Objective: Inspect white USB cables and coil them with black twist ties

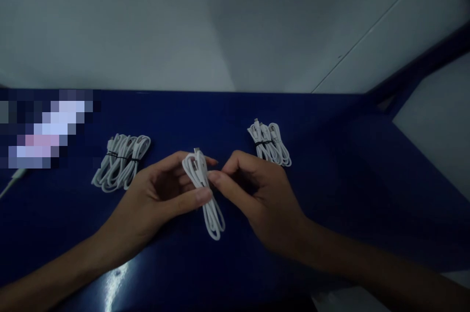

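A coiled white charging cable (213,214) with a metal plug at its top end is held over the blue table, tilted slightly. My left hand (161,184) is closed on it, thumb across the front and fingers behind. At the cable's right side, my right hand (260,199) is closed in a pinch, thumb and forefinger together. Whatever lies between those fingertips is too small or hidden to make out. Left of my left hand lie several coiled white cables (119,167) with black ties. Beyond my right hand is another group of coiled white cables (270,143), also black-tied.
The glossy blue table (176,116) meets a pale wall (165,33) at the back. A pixelated, glowing object (55,128) lies at far left, with a white cord (14,177) running from it. A pale panel (440,116) stands at the right.
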The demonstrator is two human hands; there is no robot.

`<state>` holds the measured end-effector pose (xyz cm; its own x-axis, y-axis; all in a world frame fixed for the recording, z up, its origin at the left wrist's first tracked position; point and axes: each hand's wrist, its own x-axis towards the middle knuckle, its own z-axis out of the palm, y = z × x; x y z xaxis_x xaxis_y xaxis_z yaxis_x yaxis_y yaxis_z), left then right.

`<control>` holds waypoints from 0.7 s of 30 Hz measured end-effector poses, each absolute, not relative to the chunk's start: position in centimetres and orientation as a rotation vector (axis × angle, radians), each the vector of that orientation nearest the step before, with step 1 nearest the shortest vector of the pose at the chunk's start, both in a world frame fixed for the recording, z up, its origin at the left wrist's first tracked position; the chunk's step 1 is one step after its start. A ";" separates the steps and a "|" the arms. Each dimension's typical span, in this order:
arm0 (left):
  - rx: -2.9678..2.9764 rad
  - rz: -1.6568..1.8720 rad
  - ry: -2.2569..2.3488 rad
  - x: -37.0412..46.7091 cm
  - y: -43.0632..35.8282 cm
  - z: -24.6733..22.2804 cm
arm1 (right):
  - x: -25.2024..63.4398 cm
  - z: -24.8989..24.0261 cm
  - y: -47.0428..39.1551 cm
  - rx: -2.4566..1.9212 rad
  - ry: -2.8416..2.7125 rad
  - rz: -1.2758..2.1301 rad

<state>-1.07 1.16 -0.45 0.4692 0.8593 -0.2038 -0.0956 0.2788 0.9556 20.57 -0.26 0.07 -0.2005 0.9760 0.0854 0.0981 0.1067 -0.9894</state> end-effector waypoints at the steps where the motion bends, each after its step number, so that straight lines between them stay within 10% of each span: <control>1: 1.099 0.745 0.869 -1.1 1.1 -0.5 | 20.5 0.0 -0.3 -1.115 -1.482 1.215; 14: 1.601 0.950 1.026 -0.6 -0.2 0.0 | 20.4 0.6 -0.7 -1.327 -1.172 1.539; 21: 1.332 0.958 1.044 -0.6 0.5 0.5 | 21.4 0.4 -0.1 -1.096 -1.677 0.978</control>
